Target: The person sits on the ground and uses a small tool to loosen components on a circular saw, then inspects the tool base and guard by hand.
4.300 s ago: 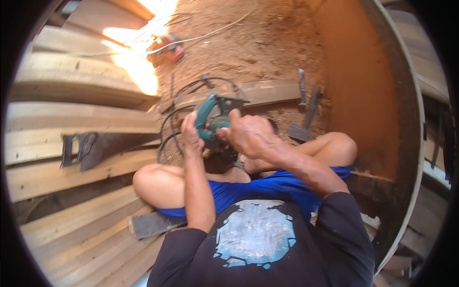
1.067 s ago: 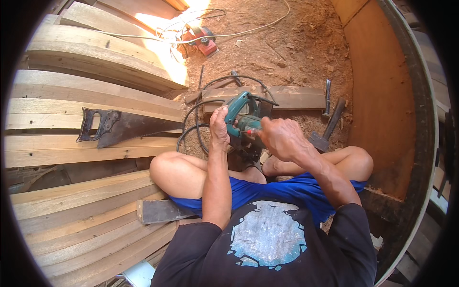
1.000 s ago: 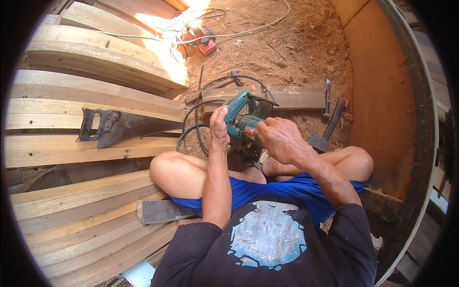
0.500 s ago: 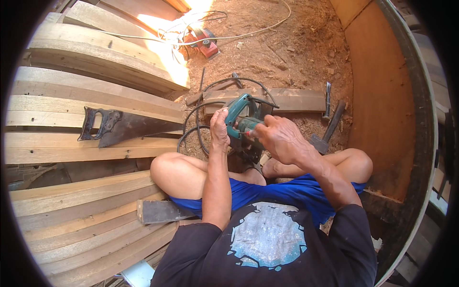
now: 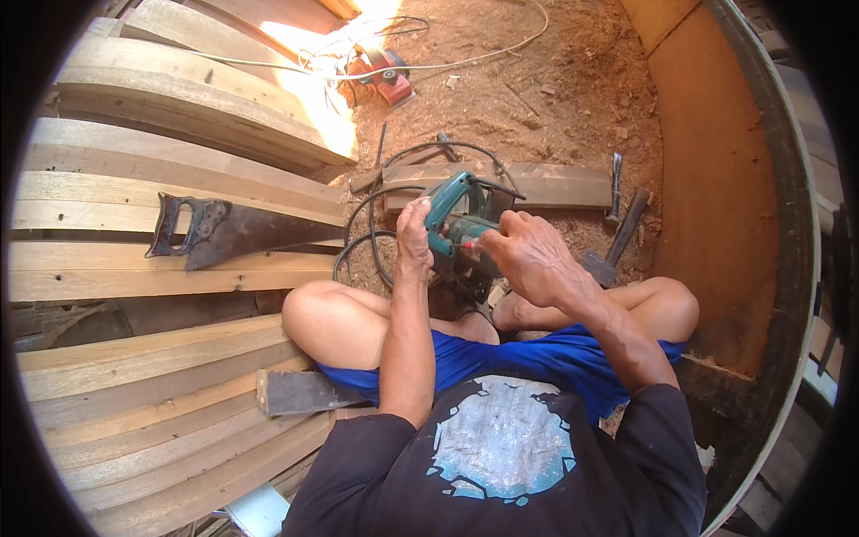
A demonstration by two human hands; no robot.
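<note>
The left hand is curling round the handle of a green power tool, probably to steady it. The right hand is making a tight fist around a small red-ended tool, likely a screwdriver, pointing toward that handle, seemingly for firm control; its tip is too hidden to tell. The power tool is sitting at the person's feet, apparently for close work. A handsaw is lying left of the power tool, a hammer right of it, both presumably set aside.
</note>
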